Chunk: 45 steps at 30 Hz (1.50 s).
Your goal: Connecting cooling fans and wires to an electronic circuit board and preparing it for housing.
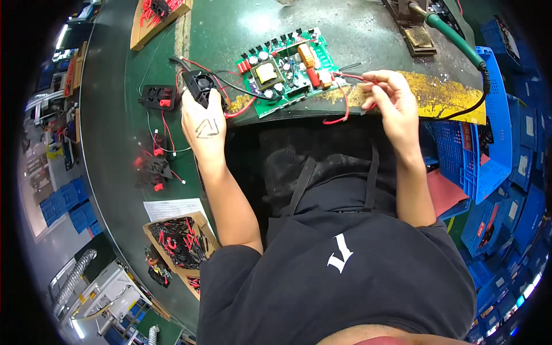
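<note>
At the near edge of the green workbench [356, 34], the left hand [202, 123] is closed around a small black cooling fan [202, 85], while the right hand [391, 103] pinches a red wire [344, 109] between its fingertips; both sit beside a green circuit board [287, 69] lying flat between them. A white paper sheet [172, 208] and an open cardboard box of red and black connectors [181, 244] lie along the bench's left edge. A second such box [156, 17] occupies the far left corner, and blue plastic crates [489, 144] stand off the right edge.
</note>
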Motion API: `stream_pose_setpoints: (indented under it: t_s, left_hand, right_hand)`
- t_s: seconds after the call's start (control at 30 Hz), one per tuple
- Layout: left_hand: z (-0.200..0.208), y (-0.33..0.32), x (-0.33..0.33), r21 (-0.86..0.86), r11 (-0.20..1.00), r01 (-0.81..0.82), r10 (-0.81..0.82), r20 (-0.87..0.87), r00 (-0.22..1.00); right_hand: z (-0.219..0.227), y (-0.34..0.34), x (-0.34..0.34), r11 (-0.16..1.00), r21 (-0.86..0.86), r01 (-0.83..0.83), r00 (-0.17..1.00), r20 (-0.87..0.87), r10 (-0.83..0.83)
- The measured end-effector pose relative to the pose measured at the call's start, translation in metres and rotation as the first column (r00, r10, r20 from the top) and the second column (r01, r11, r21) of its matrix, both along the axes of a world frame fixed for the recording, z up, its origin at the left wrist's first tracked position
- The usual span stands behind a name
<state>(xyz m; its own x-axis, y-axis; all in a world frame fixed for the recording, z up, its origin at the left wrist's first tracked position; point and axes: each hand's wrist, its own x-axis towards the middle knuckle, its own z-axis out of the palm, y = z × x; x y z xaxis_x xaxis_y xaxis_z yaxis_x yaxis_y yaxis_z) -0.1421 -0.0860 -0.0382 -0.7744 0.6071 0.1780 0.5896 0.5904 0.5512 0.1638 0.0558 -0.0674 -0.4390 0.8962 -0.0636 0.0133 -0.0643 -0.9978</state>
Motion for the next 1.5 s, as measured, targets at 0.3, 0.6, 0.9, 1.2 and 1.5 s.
stream_pose_setpoints:
  t_s: [0.3, 0.6, 0.9, 1.2, 1.5]
  left_hand:
    - [0.036, 0.032, 0.103, 0.263, 0.731, 0.629, -0.505, -0.41, 0.759]
    - [0.0, 0.099, 0.155, 0.226, 0.616, 0.755, -0.725, -0.212, 0.655]
    - [0.014, 0.09, 0.139, 0.255, 0.735, 0.628, -0.678, 0.3, 0.671]
    - [0.024, 0.096, 0.138, 0.22, 0.783, 0.582, -0.603, 0.497, 0.624]
    - [0.028, 0.091, 0.142, 0.062, 0.766, 0.64, -0.621, 0.332, 0.71]
  right_hand:
    - [0.002, 0.006, 0.017, 0.992, -0.117, -0.052, 0.991, -0.128, 0.037]
    - [0.01, -0.016, 0.006, 0.976, -0.214, -0.046, 0.891, -0.451, -0.057]
    - [0.086, 0.047, 0.199, 0.18, 0.346, -0.921, 0.162, -0.08, 0.984]
    - [-0.098, 0.162, 0.504, 0.737, -0.12, 0.665, 0.73, 0.314, -0.607]
    - [-0.27, 0.15, 0.572, 0.69, -0.21, 0.693, 0.281, 0.96, 0.01]
